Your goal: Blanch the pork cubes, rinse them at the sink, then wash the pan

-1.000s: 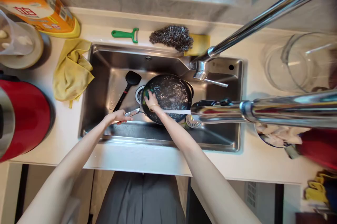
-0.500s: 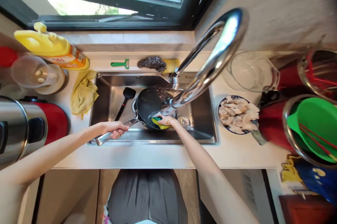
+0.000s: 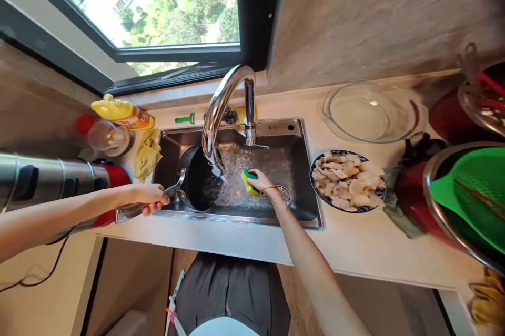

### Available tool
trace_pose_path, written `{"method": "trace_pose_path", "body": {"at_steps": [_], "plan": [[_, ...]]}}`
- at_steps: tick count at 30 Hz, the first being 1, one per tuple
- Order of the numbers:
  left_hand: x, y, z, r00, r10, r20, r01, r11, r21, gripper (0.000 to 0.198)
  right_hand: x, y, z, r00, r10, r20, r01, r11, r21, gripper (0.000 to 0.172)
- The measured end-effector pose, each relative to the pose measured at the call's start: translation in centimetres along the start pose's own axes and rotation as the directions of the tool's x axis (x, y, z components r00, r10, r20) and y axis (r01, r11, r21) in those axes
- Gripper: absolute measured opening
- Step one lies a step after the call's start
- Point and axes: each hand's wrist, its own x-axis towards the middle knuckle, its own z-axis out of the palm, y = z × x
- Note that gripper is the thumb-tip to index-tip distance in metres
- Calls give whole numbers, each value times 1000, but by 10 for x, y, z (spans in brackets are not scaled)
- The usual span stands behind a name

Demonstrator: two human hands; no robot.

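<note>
My left hand (image 3: 153, 198) is closed round the metal handle (image 3: 130, 212) of a black pan (image 3: 197, 181), which is tilted at the left side of the sink (image 3: 311, 204). Between the fingers of my right hand (image 3: 261, 182) is a green and yellow sponge (image 3: 248, 182), held over the basin to the right of the pan. The chrome faucet (image 3: 216, 110) arches over the pan's right edge, and water runs from its spout into the basin, where it splashes. Part of the drain shows behind my right wrist.
A plate of sliced meat (image 3: 343, 181) stands right of the sink, with a glass bowl (image 3: 363, 112) behind it. Red pots and a green colander (image 3: 473, 194) are at the far right. A yellow cloth (image 3: 147, 154), yellow bottle (image 3: 124, 113) and steel appliance (image 3: 59, 183) are at the left.
The pan has moved left and tipped. My right hand has lifted the sponge out of it and away to the right. Water now splashes in the basin, and the view has shifted.
</note>
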Motion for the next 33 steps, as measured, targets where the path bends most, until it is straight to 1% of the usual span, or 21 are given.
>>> {"method": "trace_pose_path", "body": {"at_steps": [2,3,4,6,8,10,12,14,15,16,17,19,21,23,25,26,29,30,31,32,33], "plan": [[-23,-7,10,987,-57,-150,71,994,87,23,-4,-4,-1,1000,-12,3,12,1000,-5,46],[-34,-14,15,973,-83,-217,114,985,132,18,-5,-7,-1,1000,-13,2,13,1000,-10,47],[-45,-22,20,956,-82,-282,139,972,189,15,-6,-10,0,1000,-12,0,12,1000,-17,49],[-62,-41,30,922,-50,-383,174,939,297,11,-7,-16,3,1000,-10,-11,9,1000,-30,53],[-74,-60,39,881,27,-473,181,904,388,9,-7,-21,6,1000,-8,-20,7,999,-44,56],[-82,-76,47,833,114,-542,176,874,453,10,-8,-25,6,1000,-6,-22,5,998,-60,56],[-87,-90,54,792,159,-589,170,870,463,11,-8,-27,5,1000,-8,-19,7,997,-75,56],[-93,-98,60,775,174,-608,132,896,424,11,-8,-27,4,1000,-15,-23,13,996,-86,56],[-95,-101,62,774,169,-611,105,916,387,11,-9,-27,4,999,-17,-27,15,996,-89,55],[-98,-102,64,781,149,-606,81,938,336,12,-9,-27,4,999,-18,-31,15,996,-92,54],[-101,-103,66,799,111,-592,65,961,268,14,-9,-26,5,999,-16,-34,13,996,-93,54],[-106,-102,68,846,-5,-533,62,994,88,21,-10,-27,6,999,-11,-34,8,996,-94,53],[-111,-98,68,890,-106,-444,66,992,-104,30,-12,-29,7,1000,-11,-26,8,996,-87,54],[-115,-94,66,932,-129,-339,36,963,-266,39,-16,-32,8,1000,-10,-18,8,997,-72,56],[-117,-91,64,968,-102,-230,0,914,-406,47,-21,-35,5,1000,-12,-25,10,998,-58,56],[-117,-91,64,981,-82,-178,-13,880,-474,49,-24,-38,2,999,-19,-47,17,998,-55,55],[-114,-97,72,998,-14,-58,-28,755,-655,53,-39,-46,-16,980,-92,-176,81,994,-68,53],[-111,-100,79,1000,14,-23,-26,711,-703,53,-45,-50,-25,967,-135,-217,121,990,-78,53],[-108,-104,88,999,47,10,-24,668,-744,53,-51,-54,-34,955,-183,-234,167,982,-89,53],[-104,-107,99,996,84,37,-24,629,-777,53,-56,-60,-43,948,-231,-219,213,972,-102,53],[-99,-111,111,990,125,60,-26,592,-806,52,-59,-67,-51,946,-274,-174,257,959,-116,52]]}}
